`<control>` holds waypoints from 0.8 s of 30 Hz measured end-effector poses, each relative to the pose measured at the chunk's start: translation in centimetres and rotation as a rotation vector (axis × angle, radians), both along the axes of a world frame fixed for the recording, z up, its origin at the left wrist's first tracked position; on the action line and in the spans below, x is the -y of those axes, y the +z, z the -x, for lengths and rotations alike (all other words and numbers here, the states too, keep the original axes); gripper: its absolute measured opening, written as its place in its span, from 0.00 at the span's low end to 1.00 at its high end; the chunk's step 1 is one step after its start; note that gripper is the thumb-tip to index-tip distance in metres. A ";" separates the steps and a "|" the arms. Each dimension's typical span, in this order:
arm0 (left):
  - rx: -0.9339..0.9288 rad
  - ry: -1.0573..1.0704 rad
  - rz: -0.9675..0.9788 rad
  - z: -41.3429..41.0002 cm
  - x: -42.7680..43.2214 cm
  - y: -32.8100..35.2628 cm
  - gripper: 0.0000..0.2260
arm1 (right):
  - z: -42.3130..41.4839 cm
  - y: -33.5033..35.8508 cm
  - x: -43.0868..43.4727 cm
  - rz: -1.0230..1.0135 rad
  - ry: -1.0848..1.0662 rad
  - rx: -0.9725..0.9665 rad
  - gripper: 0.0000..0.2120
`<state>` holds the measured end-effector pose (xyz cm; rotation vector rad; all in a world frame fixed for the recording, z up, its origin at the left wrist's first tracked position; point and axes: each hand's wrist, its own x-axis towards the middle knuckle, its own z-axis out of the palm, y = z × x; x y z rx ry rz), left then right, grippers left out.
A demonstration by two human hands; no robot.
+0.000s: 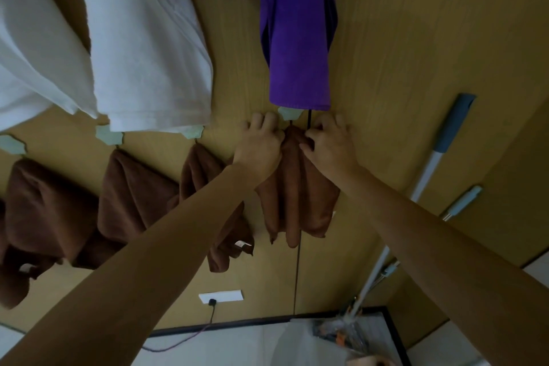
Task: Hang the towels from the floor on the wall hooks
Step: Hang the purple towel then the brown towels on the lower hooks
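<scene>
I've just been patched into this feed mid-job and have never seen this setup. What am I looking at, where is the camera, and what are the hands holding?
There is no machine here: a person works with bare hands. The single picture comes from a wide-angle camera on their head, so the wooden wall looks bent. Both arms reach in from the bottom. The right hand pinches the top of a brown towel just under a pale green hook. The left hand lies at the towel's left edge; whether it grips is unclear. Above hang a purple towel and white towels. Three more brown towels hang to the left. A long handle stands at the right.
</scene>
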<state>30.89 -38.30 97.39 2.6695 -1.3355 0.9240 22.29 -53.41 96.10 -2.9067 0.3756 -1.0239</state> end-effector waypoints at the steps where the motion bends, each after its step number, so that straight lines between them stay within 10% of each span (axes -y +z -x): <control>1: -0.029 -0.026 -0.019 0.0 0.0 0.0 0.07 | -0.1 -0.1 0.0 0.043 -0.010 0.009 0.10; 11: -0.786 -0.054 0.355 -0.7 0.2 -1.3 0.07 | -0.1 -0.8 -1.7 -0.397 -0.082 -0.162 0.17; 24: -0.716 0.009 0.018 -1.0 -0.7 -2.7 0.15 | -0.7 -2.7 -0.6 -0.618 0.064 -0.102 0.12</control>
